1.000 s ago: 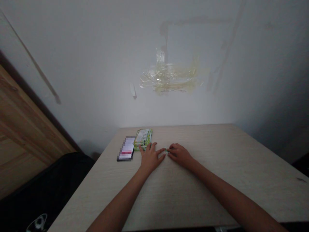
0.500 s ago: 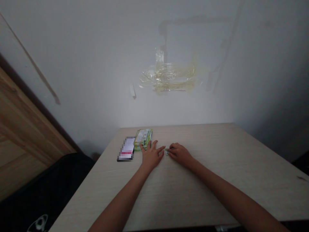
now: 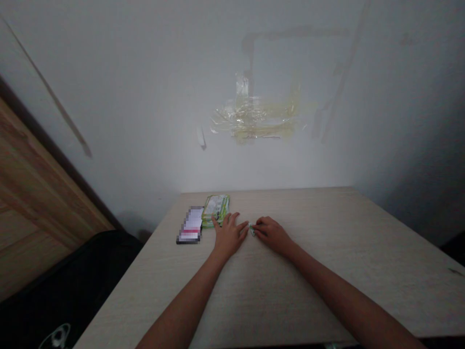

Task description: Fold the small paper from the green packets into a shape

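Note:
A small white-and-green piece [image 3: 252,229], too small to name, lies between my two hands at the middle of the table. My right hand [image 3: 271,234] is closed, with its fingertips pinching the right side of this piece. From the other side, my left hand [image 3: 228,237] rests on the table with its fingers spread. One of its fingertips reaches to the piece's left edge; whether it touches cannot be made out. Just beyond the left fingers lies a green-and-white soft packet [image 3: 217,206], its near right corner partly covered by them.
A phone [image 3: 191,228] with a blurred-out screen lies left of the packet. The pale wooden table [image 3: 308,291] meets a wall [image 3: 145,97] at its far edge, where clear tape [image 3: 259,116] sticks. A dark bag-like object [image 3: 83,281] stands at the left.
The small piece has turned slightly in the right fingertips. Both hands stay in nearly the same place; the whole view has shifted a little.

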